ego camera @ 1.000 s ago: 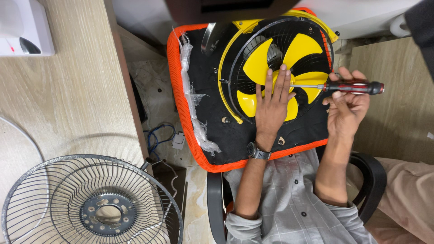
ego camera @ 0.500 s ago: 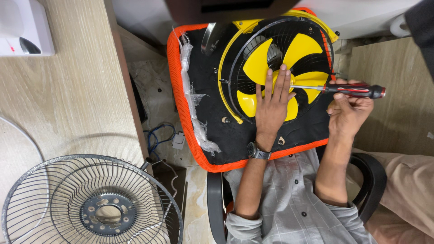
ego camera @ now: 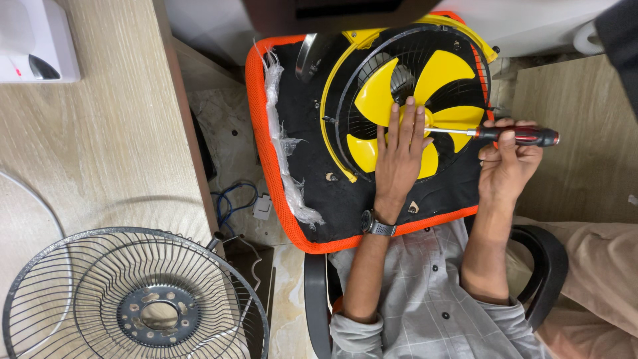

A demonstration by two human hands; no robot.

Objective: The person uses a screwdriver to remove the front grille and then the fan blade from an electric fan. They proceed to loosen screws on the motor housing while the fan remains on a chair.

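Left hand (ego camera: pixel 399 159) flat, fingers spread on yellow fan blade (ego camera: pixel 438 80); right hand (ego camera: pixel 506 166) clamped on screwdriver (ego camera: pixel 512 135) at guard's right edge. Wire grille (ego camera: pixel 133 296) near left.

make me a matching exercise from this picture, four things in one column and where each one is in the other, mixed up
Things:
1. left hand
2. screwdriver
3. metal fan guard
4. wristwatch

Places:
A. lying on the wooden desk, lower left
B. flat on the yellow fan blades
C. on the left wrist, at the orange edge of the black cushion
D. held in the right hand, its shaft pointing at the fan hub

Pairs: 1-B, 2-D, 3-A, 4-C
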